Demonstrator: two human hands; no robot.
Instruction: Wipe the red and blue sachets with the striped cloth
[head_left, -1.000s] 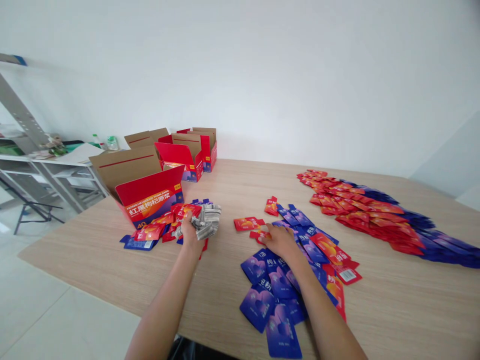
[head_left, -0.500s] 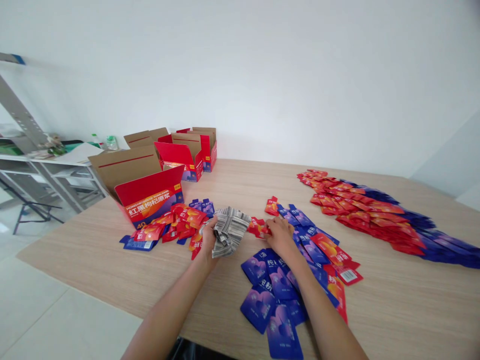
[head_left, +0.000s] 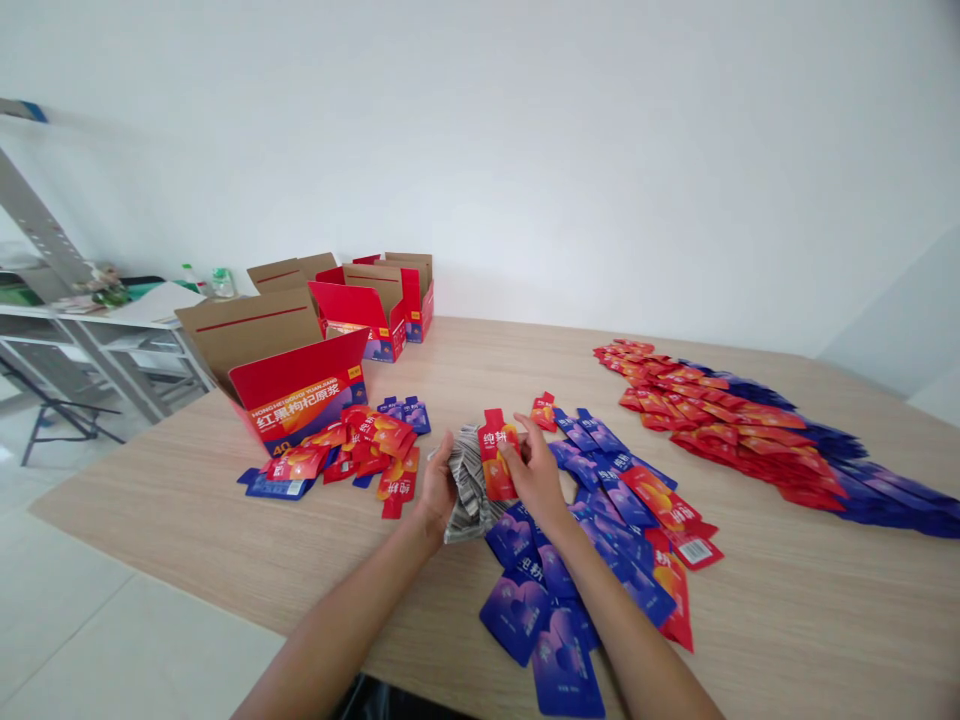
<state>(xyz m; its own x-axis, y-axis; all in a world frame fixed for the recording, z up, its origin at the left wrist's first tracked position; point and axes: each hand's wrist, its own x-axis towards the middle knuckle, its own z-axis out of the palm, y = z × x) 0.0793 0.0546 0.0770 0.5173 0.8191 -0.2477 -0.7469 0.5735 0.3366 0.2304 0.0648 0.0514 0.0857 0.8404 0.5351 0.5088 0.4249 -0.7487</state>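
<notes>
left hand (head_left: 439, 487) grips fanned sachet stack (head_left: 471, 478) | right hand (head_left: 534, 478) pinches red sachet (head_left: 496, 462) beside it | best: square edges flush

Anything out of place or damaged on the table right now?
Nothing looks spilled or torn. The only untidy spot is the heap of pouches lying crisscross by the open box, unlike the neat rows far right. The left hand grips a stack, the right hand one red pouch.
</notes>
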